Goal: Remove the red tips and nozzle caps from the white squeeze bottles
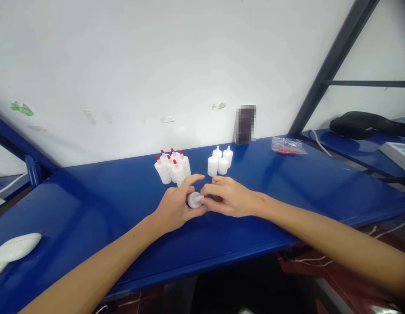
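My left hand (pixel 178 205) is wrapped around a white squeeze bottle (pixel 195 200) whose pointed nozzle faces my right hand. The thumb and fingers of my right hand (pixel 226 196) are pinched at the nozzle's tip; whether they also hold a small part there is hidden. Just beyond my left hand stands a cluster of white bottles with red tips (pixel 178 172). Behind my right hand are several white bottles (pixel 213 165) without red tips, and the back ones show bare nozzles.
A clear plastic bag (pixel 289 146) with small red pieces lies at the back right of the blue table (pixel 124 244). A dark, blurred-out object (pixel 245 125) leans against the wall. At the left edge rests a white device (pixel 17 247). A dark metal frame post (pixel 323 74) rises on the right.
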The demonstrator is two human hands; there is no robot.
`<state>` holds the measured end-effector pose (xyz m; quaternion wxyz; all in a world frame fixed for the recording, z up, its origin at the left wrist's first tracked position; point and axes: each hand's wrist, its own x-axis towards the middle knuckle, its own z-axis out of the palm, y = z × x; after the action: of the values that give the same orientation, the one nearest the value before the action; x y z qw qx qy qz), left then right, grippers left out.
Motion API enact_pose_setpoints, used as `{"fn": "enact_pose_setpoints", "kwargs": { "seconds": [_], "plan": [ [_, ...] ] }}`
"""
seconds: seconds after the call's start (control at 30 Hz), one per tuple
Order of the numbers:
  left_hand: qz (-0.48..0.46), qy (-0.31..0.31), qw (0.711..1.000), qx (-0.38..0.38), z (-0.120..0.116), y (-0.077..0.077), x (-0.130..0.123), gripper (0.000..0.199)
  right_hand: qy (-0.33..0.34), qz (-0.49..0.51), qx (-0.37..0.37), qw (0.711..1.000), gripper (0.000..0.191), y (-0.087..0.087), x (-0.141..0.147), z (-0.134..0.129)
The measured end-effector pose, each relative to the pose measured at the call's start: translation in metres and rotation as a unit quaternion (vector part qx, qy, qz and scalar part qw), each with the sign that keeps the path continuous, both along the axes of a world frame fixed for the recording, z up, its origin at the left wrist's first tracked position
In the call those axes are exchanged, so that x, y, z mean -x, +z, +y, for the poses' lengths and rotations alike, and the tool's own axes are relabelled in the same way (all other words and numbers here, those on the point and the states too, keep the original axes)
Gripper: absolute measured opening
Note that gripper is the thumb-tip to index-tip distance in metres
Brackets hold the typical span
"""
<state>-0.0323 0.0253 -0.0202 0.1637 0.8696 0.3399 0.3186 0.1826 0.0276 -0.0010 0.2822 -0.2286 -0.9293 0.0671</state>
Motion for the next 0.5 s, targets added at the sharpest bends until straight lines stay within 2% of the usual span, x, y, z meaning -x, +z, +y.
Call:
{"fn": "enact_pose_setpoints", "kwargs": {
  "seconds": [0.1, 0.2, 0.23, 0.3, 0.4, 0.43, 0.5],
  "plan": [
    [0.003, -0.014, 1.0, 0.007, 0.0, 0.0, -0.002, 0.063, 0.027, 0.02, -0.006, 0.999, 0.027, 0.002, 0.0, 0.0],
    [-0.016, -0.01, 1.0, 0.005, -0.001, 0.003, -0.004, 0.069, -0.005, 0.09, -0.018, 0.996, 0.025, 0.005, -0.006, 0.003],
    [-0.043, 0.013, 0.999, -0.003, -0.001, 0.005, -0.004, 0.065, -0.037, 0.124, -0.021, 0.991, 0.025, 0.008, -0.01, 0.006],
    [-0.138, 0.102, 0.985, -0.02, 0.001, 0.009, -0.003, 0.049, -0.131, 0.192, -0.016, 0.973, 0.024, 0.013, -0.02, 0.016],
    [-0.27, 0.231, 0.935, 0.003, 0.007, 0.012, 0.0, 0.031, -0.274, 0.225, -0.005, 0.935, 0.022, 0.019, -0.037, 0.036],
    [-0.284, 0.25, 0.925, 0.021, 0.01, 0.012, 0.001, 0.031, -0.304, 0.217, 0.003, 0.928, 0.022, 0.019, -0.042, 0.042],
    [-0.272, 0.26, 0.925, 0.051, 0.016, 0.01, 0.003, 0.033, -0.341, 0.195, 0.021, 0.919, 0.021, 0.018, -0.048, 0.052]
  ]
}}
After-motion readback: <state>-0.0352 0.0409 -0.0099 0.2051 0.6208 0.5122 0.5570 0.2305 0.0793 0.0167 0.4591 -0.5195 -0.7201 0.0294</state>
